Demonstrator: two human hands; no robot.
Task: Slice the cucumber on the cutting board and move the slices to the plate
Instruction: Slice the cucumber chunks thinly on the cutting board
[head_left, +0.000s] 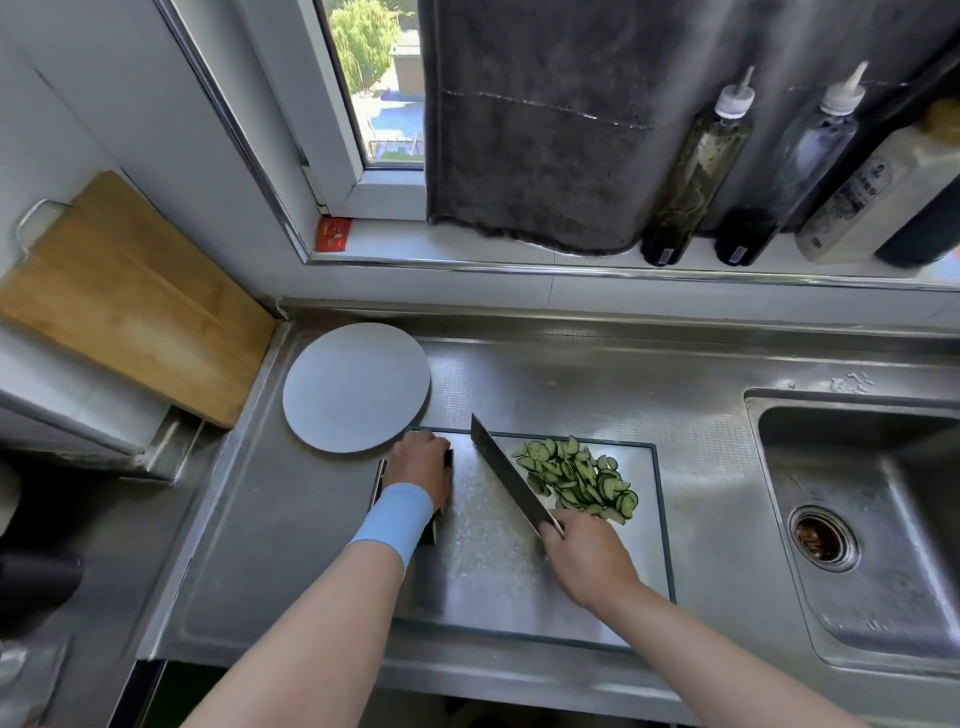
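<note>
Obs. 1, grips. Right grip (587, 558) is clenched round the handle of a long dark-bladed kitchen knife (511, 475). The blade runs diagonally across the rectangular steel cutting board with a dark rim (493, 566), tip toward the board's far-left corner. Left grip (422, 467), with a light blue wristband (396, 519) behind it, sits at the board's left rim, fingers curled down over it and holding it.

Obs. 2, task thing. We see the heap of thin green cucumber slices (579, 480) on the far-right part of the board, just right of the blade and just beyond the right grip. We cannot tell whether the blade touches the heap.

Obs. 3, edges and room. The near and middle parts of the board show bare wet steel. The round pale grey plate (357, 387) lies on the stainless steel table (597, 379) beyond the board's far-left corner, its near edge overlapping that corner, close to the left grip. The heap reaches nearly to the board's far rim.

Obs. 4, containers. The steel sink (883, 613) lies right of the board. Its round drain strainer (823, 538) holds brownish scraps. All the slices we see are on the board.
</note>
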